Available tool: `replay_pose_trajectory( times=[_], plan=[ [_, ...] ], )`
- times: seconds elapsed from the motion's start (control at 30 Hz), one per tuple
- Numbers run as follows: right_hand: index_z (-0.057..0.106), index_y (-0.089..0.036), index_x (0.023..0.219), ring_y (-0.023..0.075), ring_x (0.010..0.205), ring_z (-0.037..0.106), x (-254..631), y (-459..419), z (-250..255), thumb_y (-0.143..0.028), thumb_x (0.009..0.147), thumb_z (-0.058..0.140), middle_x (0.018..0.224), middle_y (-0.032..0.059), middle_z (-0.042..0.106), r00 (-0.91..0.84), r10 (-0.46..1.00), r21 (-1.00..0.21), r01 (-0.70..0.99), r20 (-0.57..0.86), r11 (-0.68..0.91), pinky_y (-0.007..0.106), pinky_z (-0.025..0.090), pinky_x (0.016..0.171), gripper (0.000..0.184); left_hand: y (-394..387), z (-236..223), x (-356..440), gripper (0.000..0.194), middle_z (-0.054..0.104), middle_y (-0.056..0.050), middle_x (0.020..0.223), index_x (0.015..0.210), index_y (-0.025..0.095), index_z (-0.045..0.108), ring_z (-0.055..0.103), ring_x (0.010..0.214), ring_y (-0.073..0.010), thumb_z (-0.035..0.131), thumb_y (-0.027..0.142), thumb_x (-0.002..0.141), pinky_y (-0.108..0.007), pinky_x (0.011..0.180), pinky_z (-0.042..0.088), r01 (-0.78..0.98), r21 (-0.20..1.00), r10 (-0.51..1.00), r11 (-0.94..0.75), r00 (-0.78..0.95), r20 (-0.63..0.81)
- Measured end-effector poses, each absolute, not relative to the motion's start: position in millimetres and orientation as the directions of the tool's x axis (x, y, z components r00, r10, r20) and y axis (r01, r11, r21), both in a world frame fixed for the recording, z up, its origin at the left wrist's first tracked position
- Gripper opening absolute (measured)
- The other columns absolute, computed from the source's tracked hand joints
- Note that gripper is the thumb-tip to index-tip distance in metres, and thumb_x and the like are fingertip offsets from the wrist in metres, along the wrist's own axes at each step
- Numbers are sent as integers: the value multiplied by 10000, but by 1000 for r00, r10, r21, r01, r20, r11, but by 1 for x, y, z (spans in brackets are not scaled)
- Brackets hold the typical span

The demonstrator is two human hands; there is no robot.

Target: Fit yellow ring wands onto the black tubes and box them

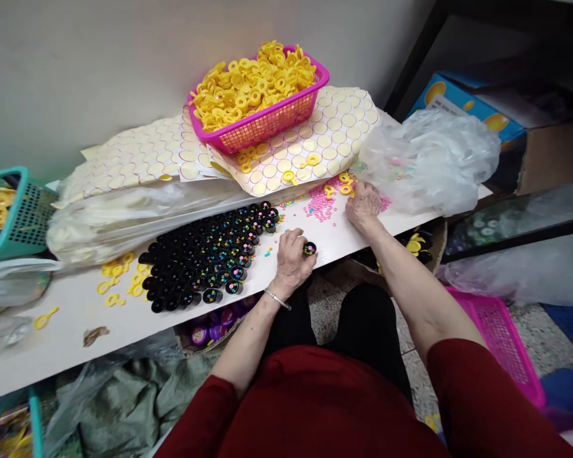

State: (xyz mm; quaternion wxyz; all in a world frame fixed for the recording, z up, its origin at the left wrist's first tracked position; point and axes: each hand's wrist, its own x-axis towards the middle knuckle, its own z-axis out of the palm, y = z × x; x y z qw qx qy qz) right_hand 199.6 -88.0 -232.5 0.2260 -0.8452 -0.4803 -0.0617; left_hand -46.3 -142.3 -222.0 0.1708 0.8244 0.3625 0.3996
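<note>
My left hand (pixel 292 256) rests on the white table (pixel 71 318), fingers curled round a small black round cap (pixel 309 249) with coloured beads in it. To its left stands a packed cluster of black caps (pixel 205 254), several holding coloured beads. My right hand (pixel 363 202) is further back, fingers bent down into a scatter of pink beads (pixel 321 205), beside a few yellow rings (pixel 344 184). What its fingertips hold is hidden.
A pink basket (pixel 262 124) heaped with yellow rings sits on sheets of round stickers (pixel 334 137). Crumpled clear plastic bag (pixel 430 159) lies at right, a teal basket (pixel 26 216) at left. Loose yellow rings (pixel 117 280) lie on the table. Another pink basket (pixel 501 337) is on the floor.
</note>
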Motion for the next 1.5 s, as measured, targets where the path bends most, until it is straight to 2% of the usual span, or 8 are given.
replay_pose_trajectory(
  times=[0.2,0.33,0.43,0.63,0.8,1.0,1.2,1.5],
  plan=[
    [574,-141,1046,240,898,515,178,-121,-214,-93,807,379,987,135,590,314,878,-263,938,362,-227,323,382,701,313,-141,-241,-30,192,579,-15,843,846,184,529,544,766,-135,610,224,677,-261,712,454,290,826,839,-483,425,341],
    [618,-151,918,224,819,496,148,-165,-219,-125,886,333,865,116,581,-6,939,-96,995,344,42,317,380,688,288,-140,-242,-30,226,586,3,824,852,180,557,547,748,-121,644,217,647,-249,714,458,246,879,864,-409,415,286],
    [627,-130,925,228,821,486,134,-193,-230,-162,910,339,872,128,590,-144,941,-68,983,307,173,322,397,723,290,-138,-243,-31,241,602,-11,861,858,175,584,563,794,-132,662,199,631,-257,741,465,252,876,861,-412,423,283],
    [609,-151,1074,249,872,466,135,-202,-230,-322,878,496,1110,126,613,-36,954,-186,978,299,95,355,388,738,283,-132,-246,-31,241,613,-33,891,835,156,629,575,874,-155,703,187,608,-269,781,468,248,851,826,-464,469,313],
    [634,-175,1039,267,891,469,139,-191,-229,-302,834,536,994,105,659,-8,956,-255,963,292,85,376,369,734,260,-133,-248,-30,203,606,-26,887,784,162,655,570,860,-159,727,183,596,-272,777,462,277,843,827,-462,478,296],
    [624,-185,1058,241,906,498,125,-191,-221,-372,864,510,970,87,639,35,886,-527,814,463,243,380,437,789,293,-133,-252,-30,130,605,-30,866,765,168,669,558,820,-153,705,224,654,-271,752,450,275,828,811,-488,495,313],
    [643,-192,1039,253,888,480,107,-196,-202,-316,858,496,972,91,613,-127,923,-411,868,362,280,394,434,785,264,-132,-252,-30,77,605,-29,864,751,179,667,556,824,-153,662,227,690,-273,755,448,289,820,804,-495,511,305],
    [646,-179,1024,254,879,482,106,-195,-202,-293,866,477,962,95,611,-112,944,-393,889,310,235,389,431,757,257,-133,-250,-32,157,616,-33,899,785,174,669,555,842,-159,655,146,631,-280,780,449,287,811,790,-511,530,310]
  ],
)
